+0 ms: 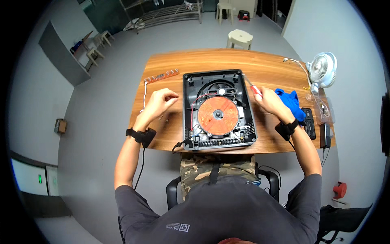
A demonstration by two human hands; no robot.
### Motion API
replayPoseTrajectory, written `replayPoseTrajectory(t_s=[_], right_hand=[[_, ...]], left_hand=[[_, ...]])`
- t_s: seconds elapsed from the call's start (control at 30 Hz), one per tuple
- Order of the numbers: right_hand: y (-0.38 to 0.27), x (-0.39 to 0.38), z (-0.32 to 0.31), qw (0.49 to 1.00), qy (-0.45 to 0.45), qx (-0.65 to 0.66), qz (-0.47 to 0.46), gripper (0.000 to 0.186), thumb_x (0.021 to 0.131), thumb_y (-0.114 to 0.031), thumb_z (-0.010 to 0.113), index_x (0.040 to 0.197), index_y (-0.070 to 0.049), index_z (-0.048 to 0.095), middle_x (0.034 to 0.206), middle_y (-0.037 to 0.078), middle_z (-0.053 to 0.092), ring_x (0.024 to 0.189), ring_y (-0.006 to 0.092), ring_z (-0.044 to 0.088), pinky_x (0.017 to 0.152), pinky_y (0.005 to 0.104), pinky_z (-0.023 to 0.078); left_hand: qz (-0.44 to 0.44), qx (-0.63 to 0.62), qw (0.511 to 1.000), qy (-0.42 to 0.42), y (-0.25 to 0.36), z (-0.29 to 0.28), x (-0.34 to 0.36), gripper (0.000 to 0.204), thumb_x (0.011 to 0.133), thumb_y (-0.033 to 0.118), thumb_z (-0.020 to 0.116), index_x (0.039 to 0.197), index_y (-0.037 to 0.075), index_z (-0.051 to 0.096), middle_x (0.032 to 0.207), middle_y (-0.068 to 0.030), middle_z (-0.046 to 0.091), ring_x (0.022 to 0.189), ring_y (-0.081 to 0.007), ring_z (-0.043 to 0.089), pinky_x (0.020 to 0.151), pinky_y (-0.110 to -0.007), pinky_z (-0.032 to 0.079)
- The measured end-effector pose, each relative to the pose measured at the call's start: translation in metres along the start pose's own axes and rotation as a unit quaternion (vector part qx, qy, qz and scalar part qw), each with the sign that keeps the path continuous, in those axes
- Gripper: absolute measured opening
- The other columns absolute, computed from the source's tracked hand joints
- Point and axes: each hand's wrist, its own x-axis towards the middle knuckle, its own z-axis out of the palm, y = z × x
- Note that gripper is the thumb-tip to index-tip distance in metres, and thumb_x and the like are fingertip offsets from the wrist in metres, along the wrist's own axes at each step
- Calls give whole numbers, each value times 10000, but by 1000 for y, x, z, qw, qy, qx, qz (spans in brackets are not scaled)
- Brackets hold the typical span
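An opened induction cooker (187, 101) lies on the wooden table in front of me, its black housing showing the inside. A round copper coil (218, 115) fills its middle, with a black fan (219, 86) behind it and thin red wires alongside. To the right of the housing, my right hand (268, 101) is closed round the red and white handle of a screwdriver (254, 89); its shaft points to the far left, beside the housing's edge. Left of the housing, my left hand (161, 101) has its fingertips drawn together; what they hold, if anything, is too small to make out. Small screws (163, 118) lie nearby.
An orange circuit strip (161, 76) with a white cable lies at the back left. On the right are a blue cloth (289, 101), a black tool case (308, 123), a clear plastic box (324, 110), a black box-shaped device (325, 136) and a white fan (323, 68).
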Motion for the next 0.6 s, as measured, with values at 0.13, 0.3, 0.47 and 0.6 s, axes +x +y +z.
replayPoseTrajectory(t_s=[0.13, 0.3, 0.47, 0.6], right_hand=[[3, -11, 14, 999, -25, 10, 27, 395, 955, -304, 558, 1026, 80, 620, 989, 365, 671, 979, 525, 645, 867, 567, 511], [5, -9, 36, 996, -56, -1, 68, 422, 958, -312, 550, 1049, 93, 624, 1020, 381, 661, 1017, 531, 636, 897, 562, 510], [10, -9, 49, 997, -49, 3, 59, 429, 960, -332, 582, 1081, 77, 628, 1039, 373, 665, 1027, 528, 640, 899, 562, 515], [18, -11, 55, 998, -35, -12, 60, 433, 976, -348, 574, 1121, 57, 613, 1057, 352, 663, 1015, 532, 636, 884, 571, 521]], left_hand=[[-79, 49, 995, 40, -37, -24, -23, 201, 913, 138, 731, 1041, -15, 752, 977, -139, 747, 841, -223, 721, 773, -343, 574], [-154, 99, 982, 56, -96, -49, -22, 219, 911, 150, 730, 1053, -16, 754, 1014, -153, 754, 882, -237, 731, 810, -364, 576], [-161, 148, 975, 36, -119, -58, 4, 253, 883, 128, 734, 1099, -5, 741, 1028, -175, 745, 932, -298, 722, 848, -395, 572], [-132, 244, 961, 23, -149, -63, 36, 302, 851, 109, 744, 1140, 24, 726, 1130, -189, 705, 1070, -359, 671, 935, -438, 541]])
